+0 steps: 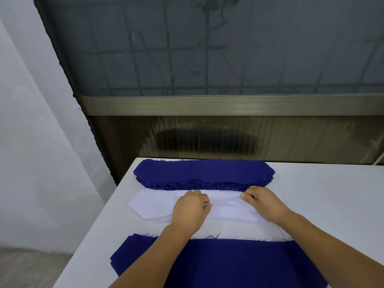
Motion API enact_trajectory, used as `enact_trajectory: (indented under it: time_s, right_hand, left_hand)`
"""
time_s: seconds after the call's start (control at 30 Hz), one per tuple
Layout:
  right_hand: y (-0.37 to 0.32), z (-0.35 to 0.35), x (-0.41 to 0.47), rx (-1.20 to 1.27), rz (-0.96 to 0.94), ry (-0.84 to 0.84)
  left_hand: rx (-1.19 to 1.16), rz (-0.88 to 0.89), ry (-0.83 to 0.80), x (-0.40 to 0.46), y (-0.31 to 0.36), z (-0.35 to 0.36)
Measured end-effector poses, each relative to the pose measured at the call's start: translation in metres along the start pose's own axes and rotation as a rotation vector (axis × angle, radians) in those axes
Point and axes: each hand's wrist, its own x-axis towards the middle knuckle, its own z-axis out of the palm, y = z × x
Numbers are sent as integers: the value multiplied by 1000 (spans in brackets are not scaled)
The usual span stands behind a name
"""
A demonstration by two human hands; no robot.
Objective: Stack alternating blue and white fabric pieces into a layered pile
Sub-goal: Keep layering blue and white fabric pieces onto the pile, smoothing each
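Both hands — left hand, right hand — are pinching the white fabric stack lying mid-surface, between the far blue stack and the near blue pile — its lower edge cut off.

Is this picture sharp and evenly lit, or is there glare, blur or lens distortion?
Head view: soft even light, faint shadows under the left hand and right hand; mild glare on the metal sill; wide-angle bending at the table edges; white fabric nearly washed out.
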Motion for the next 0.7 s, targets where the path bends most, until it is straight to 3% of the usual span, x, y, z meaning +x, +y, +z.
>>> enact_trajectory:
  time_s: [0.1,0.2,0.33,0.53,0.7]
  right_hand:
    - [-4,-1,-5,-49,-19,37]
    - [-16,8,-14,-178,-131,140]
    - [-34,27,-17,-309,-264,154]
    - [-30,23,-15,-178,-238,149]
    - [-28,21,-16,-125,-199,102]
  left_hand:
    - [-5,-29,2,4,-2,-1]
    - [-21,-74,0,6,-2,-1]
    - [-62,-133,-3,9,1,-1]
    - [-234,-227,-116,13,-3,-8]
    - [-217,-185,-150,15,-4,-11]
